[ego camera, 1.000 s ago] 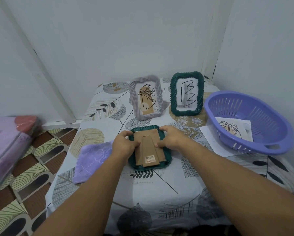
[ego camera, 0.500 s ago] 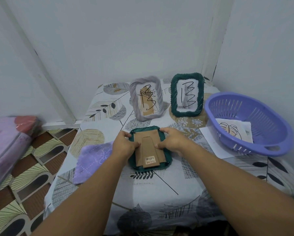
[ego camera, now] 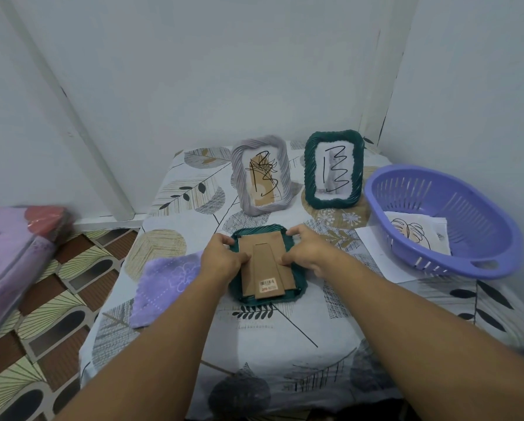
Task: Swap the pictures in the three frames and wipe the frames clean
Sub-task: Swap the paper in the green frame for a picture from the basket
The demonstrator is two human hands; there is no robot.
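A dark green frame [ego camera: 298, 285] lies face down in the middle of the table, its brown cardboard back [ego camera: 267, 268] with a barcode sticker facing up. My left hand [ego camera: 222, 256] grips its left edge, thumb on the cardboard. My right hand [ego camera: 308, 250] grips its right edge, fingers curled over the rim. Behind stand a grey frame [ego camera: 262, 174] and a second green frame [ego camera: 333, 168], each with scribbled black marks on its glass. A purple cloth [ego camera: 166, 284] lies left of the flat frame.
A purple plastic basket [ego camera: 437, 220] at the right holds loose pictures [ego camera: 415, 238] and rests on a white sheet [ego camera: 376, 247]. The table has a leaf-print cover [ego camera: 270, 344]; walls close it in behind and to the right. Patterned floor and a pink bundle [ego camera: 14, 244] lie left.
Both hands stay on the face-down frame with only small finger shifts. The view has tilted slightly.
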